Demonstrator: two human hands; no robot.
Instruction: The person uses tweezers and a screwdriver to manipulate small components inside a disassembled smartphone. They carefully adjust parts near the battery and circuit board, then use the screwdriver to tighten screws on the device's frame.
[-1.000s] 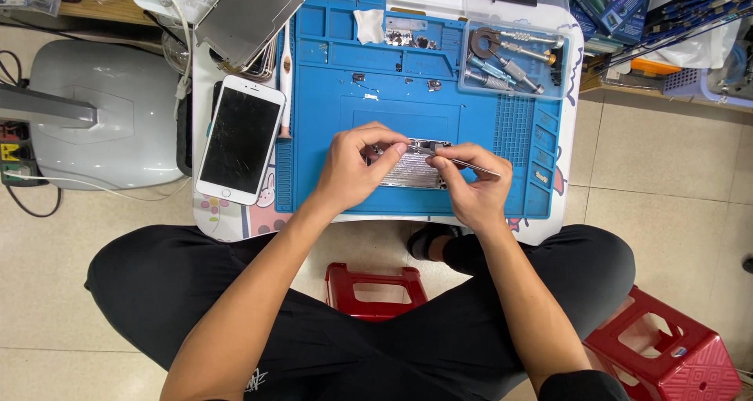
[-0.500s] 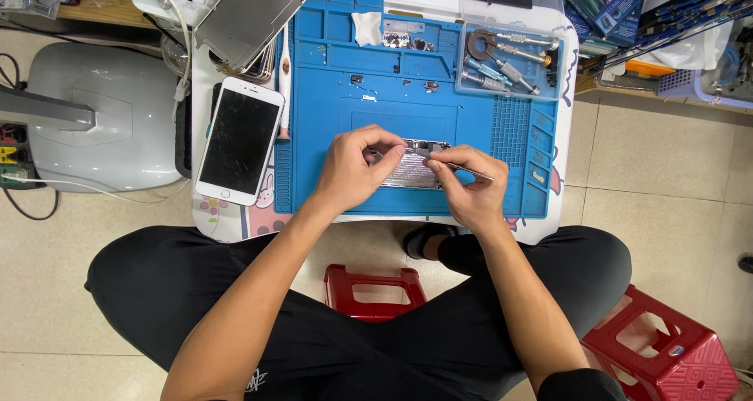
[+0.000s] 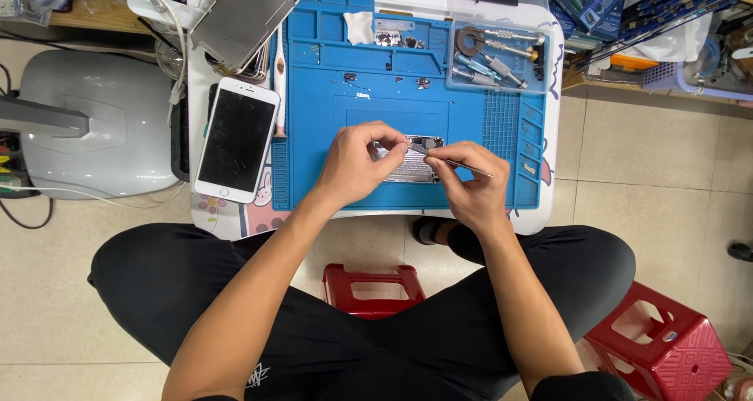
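The opened phone body (image 3: 409,159), a small silver-grey chassis with its insides exposed, lies near the middle of the blue work mat (image 3: 314,158), between the person's two hands. The left hand (image 3: 357,162) rests on its left end, thumb and fingertips pinched together against the edge, and appears to steady it. The right hand (image 3: 471,185) holds thin metal tweezers (image 3: 459,164), fingers closed tight on the shaft, with the tip lying at the upper right part of the chassis.

To do this fine work well, the steadying hand should keep the chassis flat on the mat so it does not slip, while the tweezers come in at a low angle and grip lightly, since the parts inside look small and easily bent or dropped.

A white phone with a dark screen (image 3: 237,139) lies just beside the mat's left edge, and a detached screen panel (image 3: 245,13) sits above it. A clear tray of tools (image 3: 494,56) stands at the mat's upper right, and tiny loose parts (image 3: 388,36) lie along its upper part. A red stool (image 3: 375,287) shows below the table.

What the tweezers' tip holds, if anything, is too small to tell, and the hands cover much of the chassis.
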